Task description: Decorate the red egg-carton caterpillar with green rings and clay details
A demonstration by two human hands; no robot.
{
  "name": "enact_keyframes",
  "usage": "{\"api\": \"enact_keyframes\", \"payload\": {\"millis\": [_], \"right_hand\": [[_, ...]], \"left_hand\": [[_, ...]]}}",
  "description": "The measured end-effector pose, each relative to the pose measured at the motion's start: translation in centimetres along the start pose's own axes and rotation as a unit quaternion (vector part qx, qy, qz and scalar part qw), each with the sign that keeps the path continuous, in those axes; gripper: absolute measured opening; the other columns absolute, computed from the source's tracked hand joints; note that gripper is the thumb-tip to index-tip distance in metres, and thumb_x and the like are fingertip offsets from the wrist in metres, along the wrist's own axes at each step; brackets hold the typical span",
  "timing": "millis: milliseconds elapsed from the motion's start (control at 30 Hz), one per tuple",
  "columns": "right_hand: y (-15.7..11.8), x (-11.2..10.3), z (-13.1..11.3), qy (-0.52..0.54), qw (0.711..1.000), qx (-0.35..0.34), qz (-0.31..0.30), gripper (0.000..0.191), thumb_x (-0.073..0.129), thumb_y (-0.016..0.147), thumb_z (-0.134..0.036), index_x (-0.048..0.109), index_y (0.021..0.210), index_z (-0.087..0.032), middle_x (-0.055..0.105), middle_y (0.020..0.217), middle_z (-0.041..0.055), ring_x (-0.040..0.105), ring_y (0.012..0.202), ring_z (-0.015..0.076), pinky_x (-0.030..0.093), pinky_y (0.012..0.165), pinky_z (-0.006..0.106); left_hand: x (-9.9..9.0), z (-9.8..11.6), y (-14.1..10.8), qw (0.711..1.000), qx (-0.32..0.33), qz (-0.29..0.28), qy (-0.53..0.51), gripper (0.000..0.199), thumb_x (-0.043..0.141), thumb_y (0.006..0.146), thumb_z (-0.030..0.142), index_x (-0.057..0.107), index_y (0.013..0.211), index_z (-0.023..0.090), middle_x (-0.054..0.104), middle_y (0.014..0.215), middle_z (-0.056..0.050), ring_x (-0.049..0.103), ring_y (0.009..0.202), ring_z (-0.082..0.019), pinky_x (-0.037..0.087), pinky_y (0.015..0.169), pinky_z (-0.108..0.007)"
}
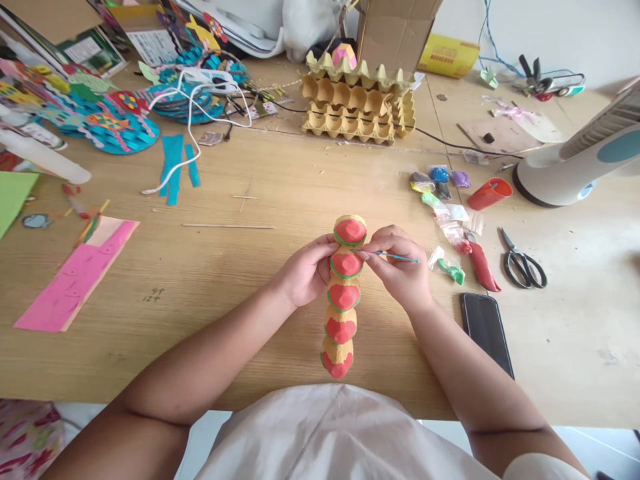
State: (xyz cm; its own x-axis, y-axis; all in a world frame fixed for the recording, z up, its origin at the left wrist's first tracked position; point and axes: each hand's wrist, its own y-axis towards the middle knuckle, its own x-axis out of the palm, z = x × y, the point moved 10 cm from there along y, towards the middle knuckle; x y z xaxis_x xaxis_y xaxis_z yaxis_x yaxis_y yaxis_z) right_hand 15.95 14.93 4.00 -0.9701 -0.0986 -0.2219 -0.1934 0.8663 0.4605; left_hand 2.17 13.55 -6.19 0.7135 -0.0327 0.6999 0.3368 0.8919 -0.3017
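Observation:
A strip of egg carton with several cups runs up and down in front of me, its cups bearing red patches edged in green. My left hand grips its left side near the top cup, thumb and fingers pressed together on it. On the other side, my right hand pinches a thin blue stick between thumb and fingers. The stick's inner end lies at the gap between the top two cups, partly hidden by the fingertips.
Scissors, a red-handled cutter, a phone and clay packets lie to the right. Egg cartons stand behind. Pink card lies left, thin sticks nearer the middle. A white fan stands far right.

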Motion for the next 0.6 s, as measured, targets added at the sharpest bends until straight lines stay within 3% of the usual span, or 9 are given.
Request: {"api": "enact_keyframes", "payload": {"millis": [333, 600], "right_hand": [[-0.3, 0.0, 1.4, 0.015, 0.998, 0.058, 0.021, 0.025, 0.081, 0.089, -0.046, 0.07, 0.081, -0.026, 0.066, 0.083, 0.0013, 0.061, 0.08, 0.0184, 0.051, 0.076, 0.035], [0.0, -0.2, 0.9, 0.009, 1.0, 0.024, 0.016, 0.024, 0.082, 0.087, -0.045, 0.071, 0.078, -0.026, 0.064, 0.083, 0.0016, 0.059, 0.081, 0.019, 0.049, 0.075, 0.036]], "left_hand": [[0.1, 0.0, 0.0, 1.0, 0.007, -0.006, 0.017, 0.018, 0.075, 0.089, 0.033, 0.077, 0.104, 0.026, 0.08, 0.101, -0.004, 0.073, 0.087, -0.023, 0.054, 0.075, -0.035], [0.2, -0.1, -0.1, 1.0, -0.006, -0.006, -0.013, 0.018, 0.077, 0.086, 0.032, 0.078, 0.103, 0.024, 0.08, 0.098, -0.004, 0.073, 0.083, -0.023, 0.055, 0.078, -0.036]]}}
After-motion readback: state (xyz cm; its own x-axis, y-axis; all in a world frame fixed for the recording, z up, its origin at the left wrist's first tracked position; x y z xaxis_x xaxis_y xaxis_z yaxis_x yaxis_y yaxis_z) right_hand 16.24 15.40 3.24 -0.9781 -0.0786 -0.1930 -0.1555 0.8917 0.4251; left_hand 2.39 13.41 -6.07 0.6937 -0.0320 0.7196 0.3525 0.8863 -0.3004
